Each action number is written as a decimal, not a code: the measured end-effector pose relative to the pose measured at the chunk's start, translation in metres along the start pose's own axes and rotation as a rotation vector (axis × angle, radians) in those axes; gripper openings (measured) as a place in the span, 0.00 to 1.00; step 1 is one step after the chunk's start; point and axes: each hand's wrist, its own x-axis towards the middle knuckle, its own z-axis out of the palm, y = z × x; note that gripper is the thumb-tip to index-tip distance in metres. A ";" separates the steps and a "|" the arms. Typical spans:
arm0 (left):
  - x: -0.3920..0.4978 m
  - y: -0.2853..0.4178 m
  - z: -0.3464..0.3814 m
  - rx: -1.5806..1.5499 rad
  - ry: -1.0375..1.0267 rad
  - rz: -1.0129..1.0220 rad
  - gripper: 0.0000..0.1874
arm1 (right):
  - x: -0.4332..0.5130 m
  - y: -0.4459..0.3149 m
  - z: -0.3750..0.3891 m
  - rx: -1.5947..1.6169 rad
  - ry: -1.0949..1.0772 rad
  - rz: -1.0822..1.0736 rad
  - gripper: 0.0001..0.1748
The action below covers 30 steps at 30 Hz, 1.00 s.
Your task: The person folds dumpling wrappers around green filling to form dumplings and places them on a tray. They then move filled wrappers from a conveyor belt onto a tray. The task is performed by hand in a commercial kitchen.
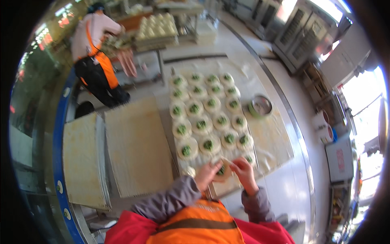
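Observation:
Both my hands hold one round dough wrapper (225, 177) with chopped green filling at its middle, low over the near end of a tray. My left hand (209, 175) supports its left side. The fingers of my right hand (242, 170) pinch its upper right edge. Beyond them, flat dough rounds topped with green filling (208, 145) lie in rows on the cloth-lined tray (197, 164). Left of my left hand sits a pale closed bun (189, 171), partly hidden by the hand. Another filled round (249, 159) lies just beyond my right hand.
A metal bowl (260, 105) stands right of the rounds. Cloth-covered boards (138, 146) and a stack of boards (83, 161) lie left, beside a blue-edged conveyor (61, 131). A co-worker (97, 55) in an orange apron stands at another table, near a tray of buns (157, 26).

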 end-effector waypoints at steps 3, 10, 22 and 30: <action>-0.014 0.003 -0.007 -0.230 0.046 -0.172 0.17 | -0.003 -0.006 0.005 -0.411 -0.094 -0.319 0.05; -0.025 0.005 -0.002 0.221 0.004 0.085 0.17 | -0.002 -0.026 0.006 -0.239 -0.213 -0.080 0.10; -0.014 -0.001 -0.006 0.317 -0.107 -0.144 0.14 | 0.001 -0.033 -0.010 -0.331 -0.432 -0.266 0.09; -0.008 -0.007 -0.002 0.418 -0.245 0.000 0.20 | -0.001 -0.023 -0.014 -0.281 -0.465 -0.202 0.09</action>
